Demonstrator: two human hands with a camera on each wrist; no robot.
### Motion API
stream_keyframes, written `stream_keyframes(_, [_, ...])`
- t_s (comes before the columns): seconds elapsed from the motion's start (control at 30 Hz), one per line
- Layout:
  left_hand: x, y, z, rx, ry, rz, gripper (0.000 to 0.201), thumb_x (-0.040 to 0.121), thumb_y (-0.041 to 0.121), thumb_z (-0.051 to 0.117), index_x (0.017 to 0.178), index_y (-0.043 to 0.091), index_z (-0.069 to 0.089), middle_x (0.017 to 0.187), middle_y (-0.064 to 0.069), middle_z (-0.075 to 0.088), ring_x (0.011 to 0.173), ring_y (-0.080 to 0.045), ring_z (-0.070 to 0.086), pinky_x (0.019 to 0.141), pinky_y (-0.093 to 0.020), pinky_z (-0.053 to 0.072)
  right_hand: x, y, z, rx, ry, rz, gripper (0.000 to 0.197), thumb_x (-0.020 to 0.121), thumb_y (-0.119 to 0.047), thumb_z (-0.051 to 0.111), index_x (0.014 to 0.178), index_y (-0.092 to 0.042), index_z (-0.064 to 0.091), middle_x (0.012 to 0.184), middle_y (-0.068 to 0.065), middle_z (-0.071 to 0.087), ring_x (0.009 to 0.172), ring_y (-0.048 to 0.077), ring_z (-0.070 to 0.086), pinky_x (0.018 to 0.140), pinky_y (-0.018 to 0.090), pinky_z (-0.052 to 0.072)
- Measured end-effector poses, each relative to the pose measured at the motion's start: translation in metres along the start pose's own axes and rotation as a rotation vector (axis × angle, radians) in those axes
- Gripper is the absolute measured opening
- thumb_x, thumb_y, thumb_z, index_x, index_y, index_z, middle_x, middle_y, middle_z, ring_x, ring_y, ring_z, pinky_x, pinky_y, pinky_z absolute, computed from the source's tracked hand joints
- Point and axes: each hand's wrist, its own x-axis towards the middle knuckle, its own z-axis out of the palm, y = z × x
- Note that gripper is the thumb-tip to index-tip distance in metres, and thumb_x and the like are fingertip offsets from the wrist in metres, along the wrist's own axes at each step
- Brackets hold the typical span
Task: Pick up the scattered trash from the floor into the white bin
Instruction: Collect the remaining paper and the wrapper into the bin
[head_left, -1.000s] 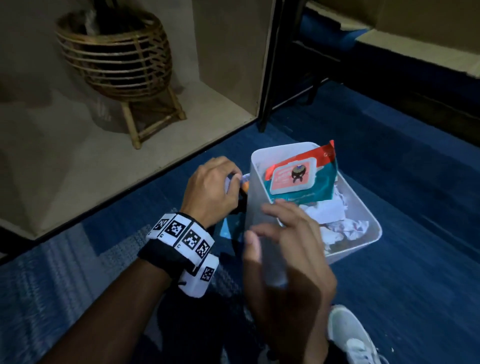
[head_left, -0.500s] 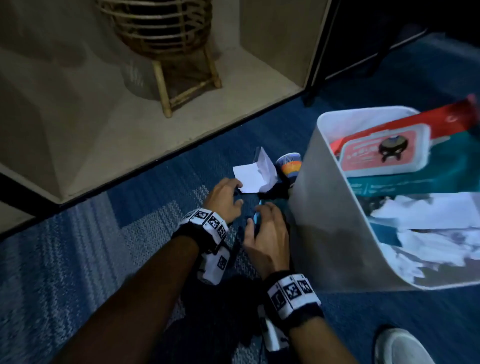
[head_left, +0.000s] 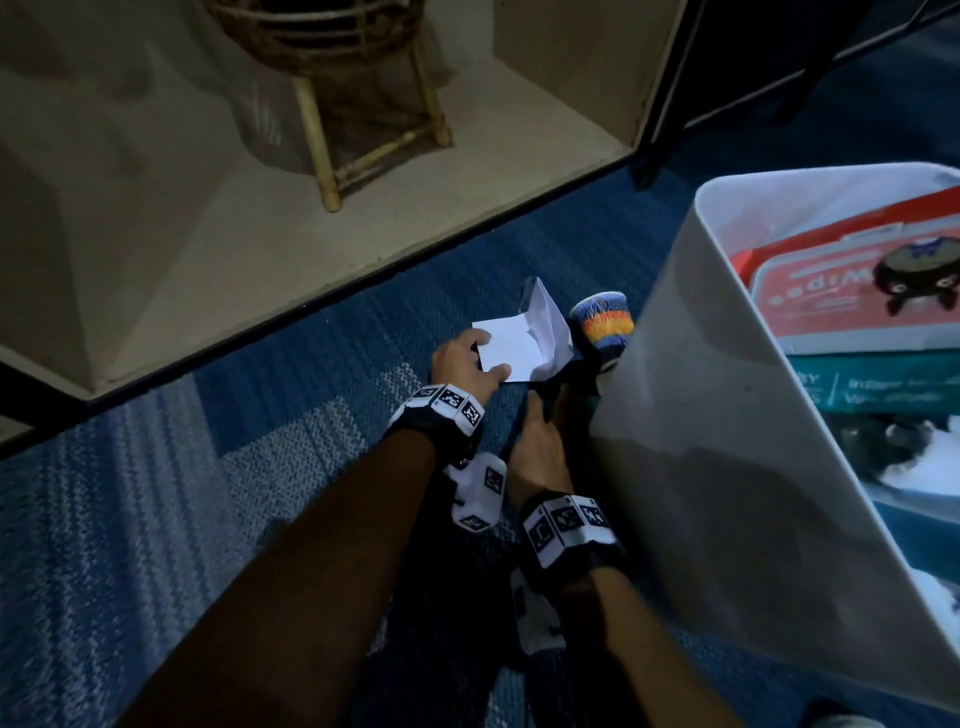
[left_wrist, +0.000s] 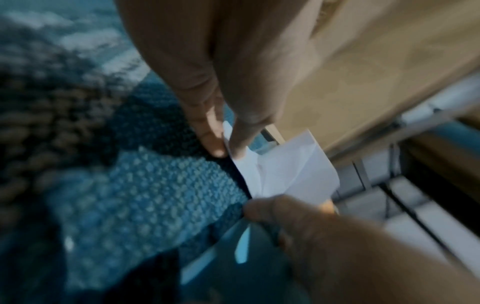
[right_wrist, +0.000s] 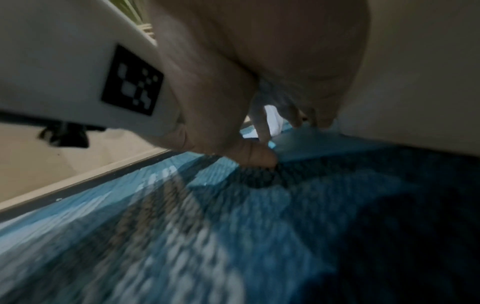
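A folded white paper (head_left: 511, 345) lies on the blue carpet left of the white bin (head_left: 727, 415). My left hand (head_left: 488, 358) pinches its near edge; the left wrist view shows the paper (left_wrist: 285, 170) held between thumb and finger of my left hand (left_wrist: 228, 148). A striped paper cup (head_left: 605, 322) lies beyond the paper, against the bin. My right hand (head_left: 545, 405) is down at the bin's base, its fingers curled on a dark blue wrapper (left_wrist: 233, 257). In the right wrist view my right hand (right_wrist: 262, 144) pinches that wrapper (right_wrist: 298, 139).
The bin holds a red wipes pack (head_left: 857, 291) and crumpled paper. A beige raised platform (head_left: 208, 234) with a wicker stand (head_left: 363, 130) runs along the far side of the carpet. A white shoe (head_left: 841, 719) shows at bottom right.
My right hand left the bin's wall and dropped to the floor by its base. My left hand closed on the white paper's edge. The view has come closer to the floor.
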Motion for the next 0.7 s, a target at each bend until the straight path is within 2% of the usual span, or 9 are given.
stream_keyframes(0.07, [-0.001,0.003,-0.002,-0.046,0.012,-0.047,0.025,0.079,0.008,0.079,0.103,0.004,0.073,0.101,-0.016,0.071,0.093,-0.024,0.067,0.071,-0.016,0.042,0.001,-0.002,-0.004,-0.005,-0.048,-0.002,0.063,0.092,-0.022,0.049,0.147,-0.021,0.019,0.156,0.026,0.028,0.142,0.043,0.035,0.115,0.055,0.033])
stream_keyframes(0.13, [-0.002,0.001,-0.005,-0.087,0.039,-0.085,0.019,0.08,0.005,0.077,0.099,0.002,0.074,0.099,-0.018,0.07,0.092,-0.025,0.066,0.073,-0.017,0.043,-0.004,-0.009,-0.02,0.018,-0.076,0.004,0.055,0.089,-0.021,0.049,0.14,-0.014,0.032,0.141,0.027,0.045,0.13,0.044,0.047,0.107,0.053,0.04])
stream_keyframes(0.17, [-0.004,0.0,-0.006,-0.098,0.048,-0.091,0.019,0.081,0.004,0.076,0.099,0.001,0.074,0.095,-0.018,0.069,0.087,-0.024,0.064,0.074,-0.018,0.045,-0.006,-0.011,-0.025,0.014,-0.079,0.007,0.054,0.086,-0.021,0.049,0.138,-0.01,0.036,0.136,0.027,0.048,0.127,0.045,0.047,0.107,0.053,0.039])
stream_keyframes(0.23, [-0.01,0.0,-0.011,-0.098,0.06,-0.073,0.019,0.08,0.003,0.076,0.099,0.002,0.074,0.082,-0.014,0.064,0.076,-0.02,0.059,0.073,-0.021,0.048,-0.01,-0.014,-0.034,-0.033,-0.099,0.007,0.058,0.084,-0.017,0.054,0.138,-0.006,0.038,0.137,0.026,0.046,0.129,0.044,0.044,0.111,0.05,0.036])
stream_keyframes(0.3, [-0.018,-0.003,-0.02,-0.081,0.079,-0.033,0.018,0.079,0.001,0.075,0.097,0.005,0.075,0.071,-0.008,0.059,0.068,-0.018,0.056,0.066,-0.015,0.043,-0.009,-0.016,-0.036,-0.066,-0.114,0.01,0.065,0.082,-0.01,0.063,0.14,-0.007,0.036,0.141,0.023,0.041,0.133,0.041,0.041,0.114,0.047,0.033])
stream_keyframes(0.43, [-0.032,-0.007,-0.051,-0.057,0.11,0.034,0.015,0.081,-0.003,0.07,0.092,0.006,0.075,0.059,-0.002,0.049,0.05,-0.009,0.044,0.058,-0.011,0.036,0.0,-0.022,-0.048,-0.126,-0.239,0.052,0.08,0.087,-0.008,0.065,0.154,-0.008,0.022,0.158,0.024,0.02,0.148,0.039,0.022,0.122,0.045,0.02])
stream_keyframes(0.57, [-0.047,-0.007,-0.082,-0.022,0.157,0.076,0.015,0.082,-0.003,0.07,0.093,0.006,0.075,0.064,0.001,0.051,0.055,-0.01,0.046,0.068,-0.019,0.041,0.004,-0.026,-0.059,-0.228,-0.239,0.05,0.069,0.087,-0.015,0.069,0.145,-0.004,0.033,0.148,0.025,0.035,0.14,0.042,0.034,0.119,0.05,0.025])
stream_keyframes(0.63, [-0.055,-0.006,-0.093,-0.021,0.153,0.101,0.016,0.082,-0.002,0.071,0.095,0.006,0.074,0.062,0.004,0.05,0.053,-0.006,0.046,0.066,-0.013,0.037,0.002,-0.027,-0.066,-0.206,-0.253,0.101,0.066,0.093,-0.01,0.063,0.148,0.0,0.028,0.147,0.026,0.041,0.138,0.04,0.04,0.118,0.044,0.029])
stream_keyframes(0.7, [-0.066,-0.003,-0.102,-0.02,0.127,0.143,0.017,0.082,-0.002,0.071,0.098,0.005,0.074,0.065,0.004,0.05,0.055,-0.005,0.046,0.063,-0.01,0.036,0.0,-0.025,-0.066,-0.191,-0.277,0.09,0.05,0.102,-0.004,0.049,0.148,0.004,0.031,0.146,0.026,0.045,0.136,0.038,0.045,0.106,0.025,0.038])
